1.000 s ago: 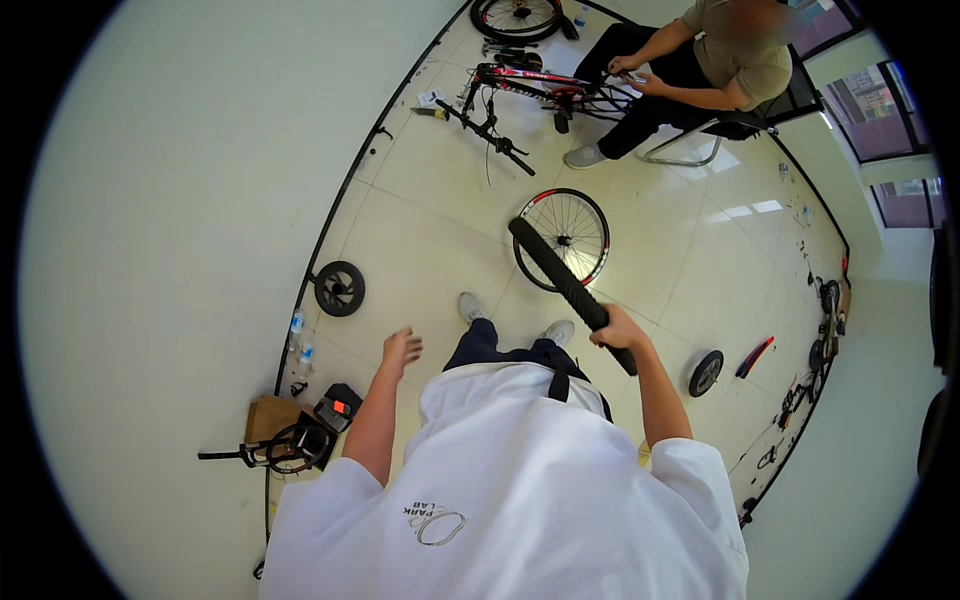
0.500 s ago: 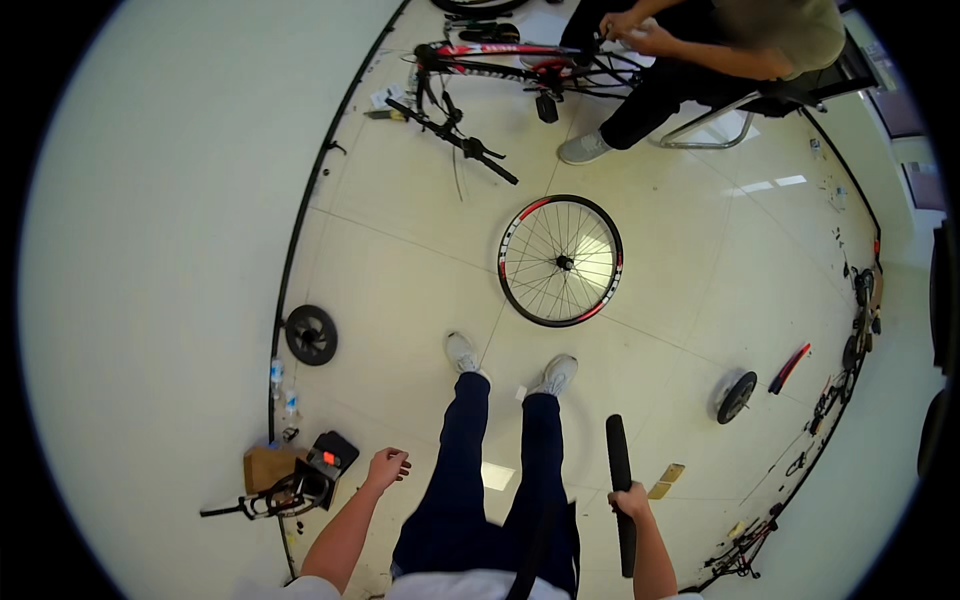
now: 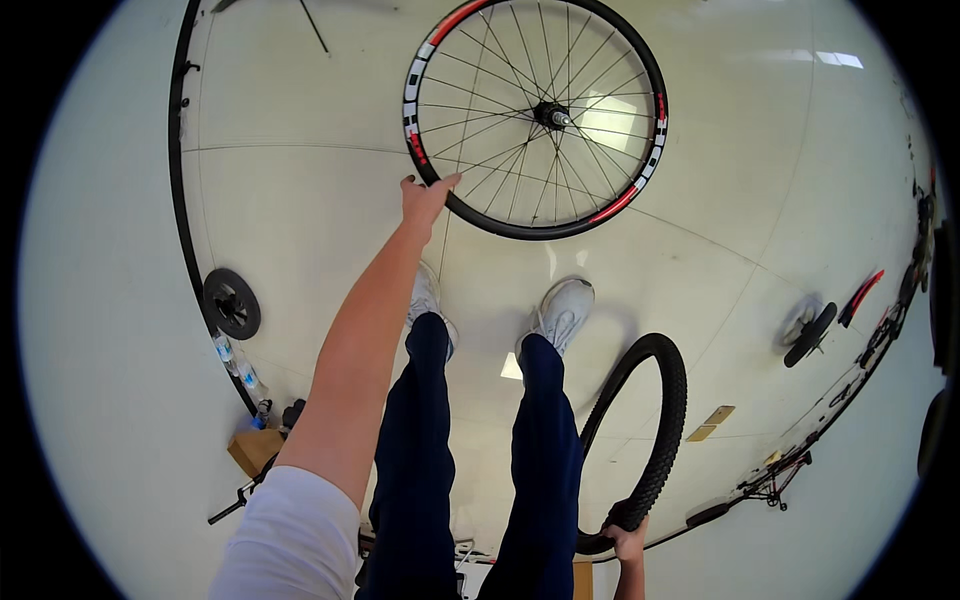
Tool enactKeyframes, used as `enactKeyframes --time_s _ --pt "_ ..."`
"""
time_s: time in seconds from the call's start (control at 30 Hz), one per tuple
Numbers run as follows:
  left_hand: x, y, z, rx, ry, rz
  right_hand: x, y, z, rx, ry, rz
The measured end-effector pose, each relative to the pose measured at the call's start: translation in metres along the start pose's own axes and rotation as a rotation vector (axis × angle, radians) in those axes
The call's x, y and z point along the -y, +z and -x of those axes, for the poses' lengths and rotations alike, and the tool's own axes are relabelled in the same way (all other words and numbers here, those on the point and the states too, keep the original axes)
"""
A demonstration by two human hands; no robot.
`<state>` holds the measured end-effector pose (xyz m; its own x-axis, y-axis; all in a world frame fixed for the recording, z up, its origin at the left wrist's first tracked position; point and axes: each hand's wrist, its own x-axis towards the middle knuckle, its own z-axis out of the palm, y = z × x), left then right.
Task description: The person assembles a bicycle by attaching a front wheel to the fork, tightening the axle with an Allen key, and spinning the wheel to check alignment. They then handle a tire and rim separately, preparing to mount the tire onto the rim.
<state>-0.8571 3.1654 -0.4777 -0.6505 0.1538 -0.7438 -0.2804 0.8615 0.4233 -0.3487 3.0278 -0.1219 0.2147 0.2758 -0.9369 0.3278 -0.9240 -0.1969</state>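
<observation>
A bare bicycle wheel (image 3: 648,172) with a black, red and white rim, thin spokes and a dark hub lies on the floor ahead of my shoes. My left hand (image 3: 426,203) reaches out to its near left edge. The thumb is on the inner side of the rim and the fingers on the outer side, gripping it. Low on the right, a black knobbly bicycle tyre (image 3: 672,420) hangs tilted beside my right leg. My right hand (image 3: 628,540) is closed around its lower end, and some of those fingers are hidden behind the tyre.
A small black wheel (image 3: 231,304) leans by the left wall near plastic bottles (image 3: 240,368) and a cardboard box (image 3: 253,452). On the right are another small wheel (image 3: 810,334), a red-and-black curved piece (image 3: 861,297) and a flat golden item (image 3: 711,423). Bike parts line the right wall.
I have bent down, so the wheel looks larger. My left hand has gone from empty beside my leg to the rim. The tyre, edge-on before, now shows its open loop.
</observation>
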Motion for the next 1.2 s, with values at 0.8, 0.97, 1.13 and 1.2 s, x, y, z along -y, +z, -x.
enactKeyframes --time_s 0.8,0.97,1.13,1.2 --pt "-0.185 -0.162 0.179 -0.071 0.765 -0.263 0.25 0.087 -0.163 -0.04 -0.095 -0.111" --pt "-0.157 -0.191 0.19 -0.015 0.917 -0.525 0.31 0.1 -0.215 0.035 -0.016 -0.353" --pt "-0.145 -0.206 0.183 -0.031 0.935 -0.466 0.341 0.108 -0.258 0.088 0.004 -0.43" --pt "-0.149 -0.207 0.185 -0.02 0.876 -0.472 0.348 0.109 -0.266 0.04 -0.025 -0.452"
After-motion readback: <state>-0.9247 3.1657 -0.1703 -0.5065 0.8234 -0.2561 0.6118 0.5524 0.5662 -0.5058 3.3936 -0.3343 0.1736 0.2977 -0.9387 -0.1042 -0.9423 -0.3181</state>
